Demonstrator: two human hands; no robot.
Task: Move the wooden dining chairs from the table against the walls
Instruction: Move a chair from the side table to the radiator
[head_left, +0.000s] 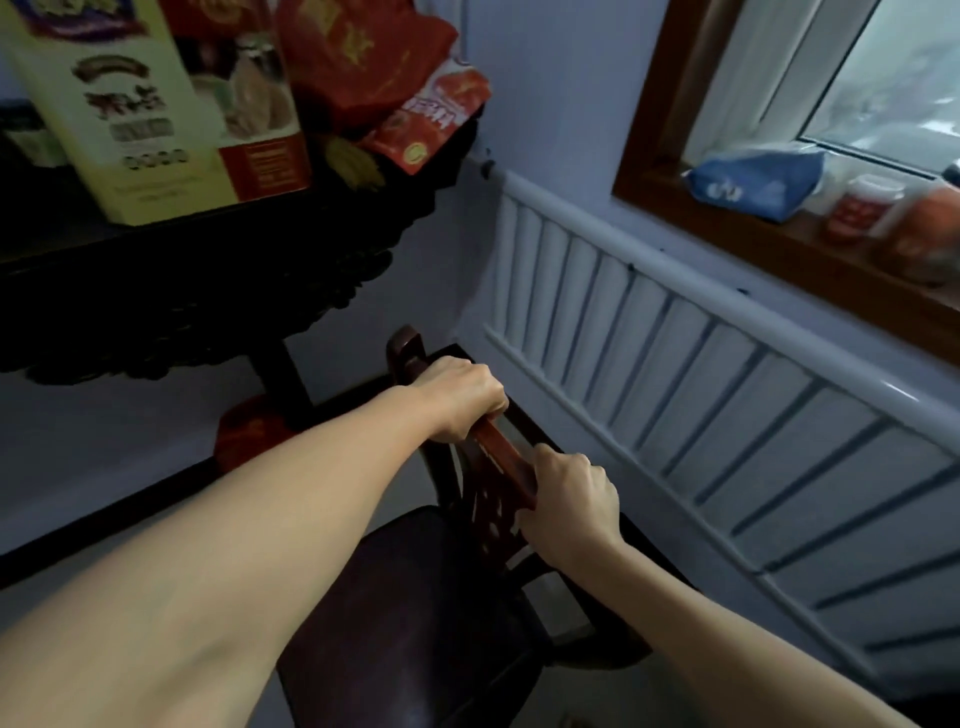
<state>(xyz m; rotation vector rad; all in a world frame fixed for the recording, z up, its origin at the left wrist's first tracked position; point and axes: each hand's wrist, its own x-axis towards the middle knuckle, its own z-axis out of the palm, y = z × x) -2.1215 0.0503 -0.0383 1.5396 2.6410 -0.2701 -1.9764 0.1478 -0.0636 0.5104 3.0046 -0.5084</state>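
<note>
A dark wooden dining chair (415, 613) stands below me, its back toward the white radiator on the wall. My left hand (462, 400) is closed over the far part of the chair's reddish top rail (506, 457). My right hand (569, 499) grips the near part of the same rail. Both arms reach forward over the dark seat. The chair's legs are mostly hidden under the seat and my arms.
A long white radiator (701, 395) runs along the wall just behind the chair. A dark carved table (208, 291) with boxes and red packets juts in at upper left. A wooden window sill (779, 244) holds a blue bag and jars. A red box (249, 436) sits on the floor.
</note>
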